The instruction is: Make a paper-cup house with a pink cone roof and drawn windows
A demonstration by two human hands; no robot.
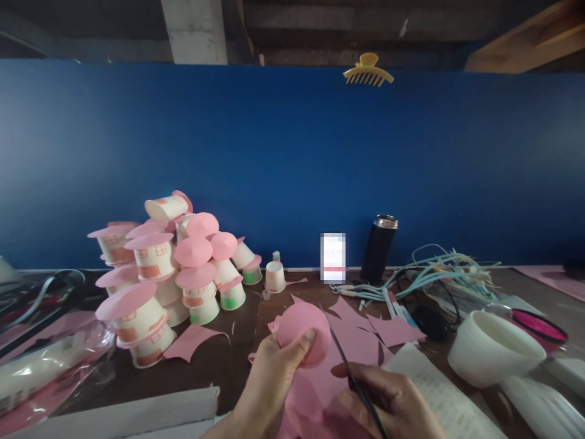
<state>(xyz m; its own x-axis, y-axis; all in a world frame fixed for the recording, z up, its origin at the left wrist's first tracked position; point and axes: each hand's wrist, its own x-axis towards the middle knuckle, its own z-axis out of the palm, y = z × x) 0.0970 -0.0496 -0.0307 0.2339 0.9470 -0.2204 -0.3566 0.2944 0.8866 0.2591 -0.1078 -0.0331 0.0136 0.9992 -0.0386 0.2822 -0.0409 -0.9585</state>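
Looking down, my left hand (274, 381) had its fingers clamped on the edge of a pink cone (301, 329), held just above the counter (214, 366). My right hand (395, 405) was closed round the scissors (342, 356), with the blades just beside the cone. I judged it thin paper: light, floppy, easily creased, best pinched gently at the rim. Cup houses (155, 286) were piled to the left.

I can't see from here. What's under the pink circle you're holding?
Pink paper scraps lie below the pink circle in the left hand. Its underside is covered, so anything inside is hidden.
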